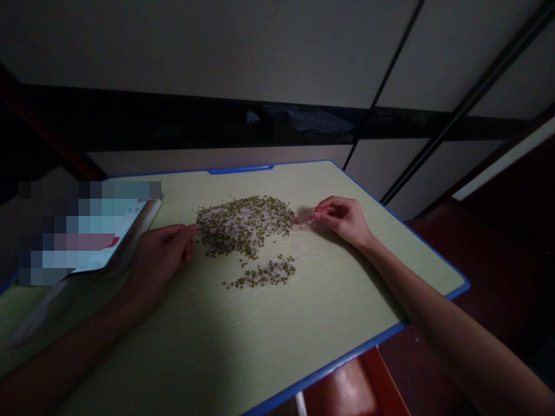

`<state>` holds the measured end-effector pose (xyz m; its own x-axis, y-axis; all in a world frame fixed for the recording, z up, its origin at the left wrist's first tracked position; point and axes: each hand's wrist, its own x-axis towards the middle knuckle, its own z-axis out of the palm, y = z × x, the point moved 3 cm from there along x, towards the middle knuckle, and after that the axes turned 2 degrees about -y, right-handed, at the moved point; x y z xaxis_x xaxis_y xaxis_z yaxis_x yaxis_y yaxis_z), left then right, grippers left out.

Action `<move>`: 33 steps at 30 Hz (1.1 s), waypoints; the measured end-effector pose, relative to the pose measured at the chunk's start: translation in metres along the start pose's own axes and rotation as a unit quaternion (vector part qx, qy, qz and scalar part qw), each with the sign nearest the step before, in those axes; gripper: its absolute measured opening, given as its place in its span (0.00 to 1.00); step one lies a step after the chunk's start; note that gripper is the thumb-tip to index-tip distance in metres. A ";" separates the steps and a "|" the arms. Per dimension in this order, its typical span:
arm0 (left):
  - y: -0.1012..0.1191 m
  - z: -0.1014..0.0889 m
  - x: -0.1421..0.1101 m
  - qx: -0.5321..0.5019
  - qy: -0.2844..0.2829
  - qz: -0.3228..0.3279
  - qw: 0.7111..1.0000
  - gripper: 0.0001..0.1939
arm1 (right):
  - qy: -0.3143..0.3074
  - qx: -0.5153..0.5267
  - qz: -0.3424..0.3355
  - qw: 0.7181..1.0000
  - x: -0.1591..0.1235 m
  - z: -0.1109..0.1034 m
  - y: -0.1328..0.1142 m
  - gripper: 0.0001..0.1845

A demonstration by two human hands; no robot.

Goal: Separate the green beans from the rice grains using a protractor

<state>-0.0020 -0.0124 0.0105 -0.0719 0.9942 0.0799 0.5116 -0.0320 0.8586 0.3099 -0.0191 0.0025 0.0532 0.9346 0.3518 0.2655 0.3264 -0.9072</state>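
A broad pile of small green beans mixed with pale grains [247,222] lies on the pale green table [347,294]. A smaller heap of the same mix [266,273] sits just in front of it. My left hand [162,254] is closed, its thumb and fingertips pressed together at the pile's left edge; whatever they may hold is hidden. On the other side, my right hand [342,216] pinches a thin, clear, pinkish plastic piece [306,216]. The far end of that plastic touches the pile's right edge, and its full shape is hard to make out.
Left of my left hand stands a lit screen [125,222], partly blurred out, in a pale case. Blue edging rims the table, with a blue handle [241,170] at the back. Pale cabinet panels [217,52] rise behind. An orange-red container [347,387] is below the front edge.
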 end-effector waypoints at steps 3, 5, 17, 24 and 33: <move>-0.002 0.000 0.001 -0.005 -0.002 0.010 1.000 0.21 | 0.007 -0.007 0.002 1.000 0.000 0.000 0.000 0.07; -0.002 0.000 0.001 0.001 0.000 0.013 1.000 0.21 | 0.011 -0.013 0.000 1.000 0.000 -0.001 0.000 0.07; -0.002 0.001 0.002 0.004 -0.001 0.003 1.000 0.21 | -0.004 -0.034 -0.019 0.999 0.000 0.000 0.000 0.10; 0.000 0.001 0.000 0.007 -0.009 0.004 1.000 0.21 | -0.001 -0.042 -0.028 0.999 0.001 0.001 0.000 0.10; -0.001 0.000 0.001 -0.002 -0.001 0.003 1.000 0.20 | -0.019 -0.030 -0.036 0.999 0.005 0.003 0.001 0.08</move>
<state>-0.0030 -0.0113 0.0100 -0.0682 0.9941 0.0838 0.5082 -0.0377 0.8604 0.3074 -0.0143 0.0029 -0.0044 0.9144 0.4049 0.3247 0.3843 -0.8643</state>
